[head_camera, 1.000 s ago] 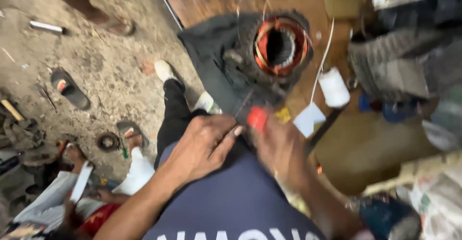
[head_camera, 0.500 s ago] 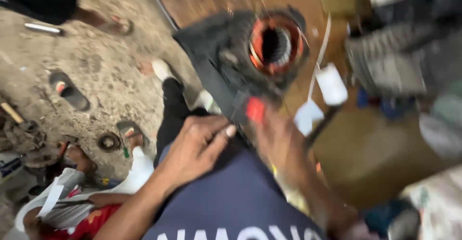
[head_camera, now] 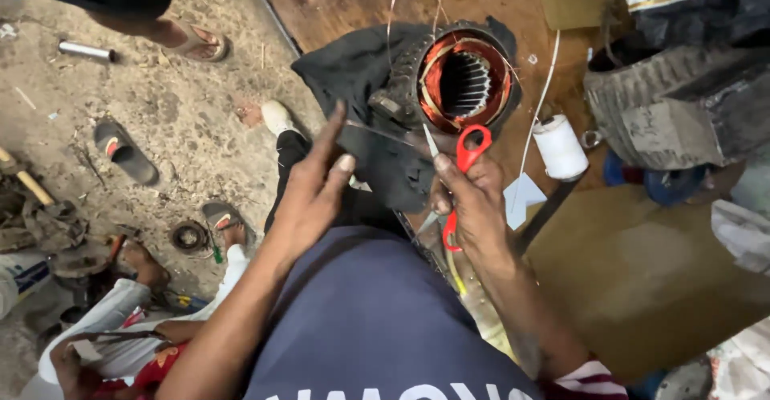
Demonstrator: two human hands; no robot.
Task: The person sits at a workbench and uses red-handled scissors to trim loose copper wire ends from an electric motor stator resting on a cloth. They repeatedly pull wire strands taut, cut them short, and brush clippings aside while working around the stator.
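My right hand (head_camera: pixel 477 207) grips red-handled scissors (head_camera: pixel 465 155), blades pointing up toward a motor stator (head_camera: pixel 461 83) with copper windings, which rests on dark cloth (head_camera: pixel 361 71) on the wooden bench. My left hand (head_camera: pixel 317 187) is raised just left of the scissors with its fingers stretched upward. A thin clear strip (head_camera: pixel 381 131) runs from its fingertips to the scissor blades, and the hand seems to pinch its end. My dark blue shirt fills the bottom of the view.
A white spool of cord (head_camera: pixel 559 147) stands right of the stator, next to a large grey ribbed motor housing (head_camera: pixel 674 103). On the dirt floor lie loose sandals (head_camera: pixel 124 151) and a metal tube (head_camera: pixel 84 49). Another person (head_camera: pixel 120 344) sits at lower left; someone's foot (head_camera: pixel 192 40) is at top left.
The view has steadied and sharpened. My left hand rose from flat on my lap to fingers-up beside the scissors. My right hand lifted the scissors closer to the stator.
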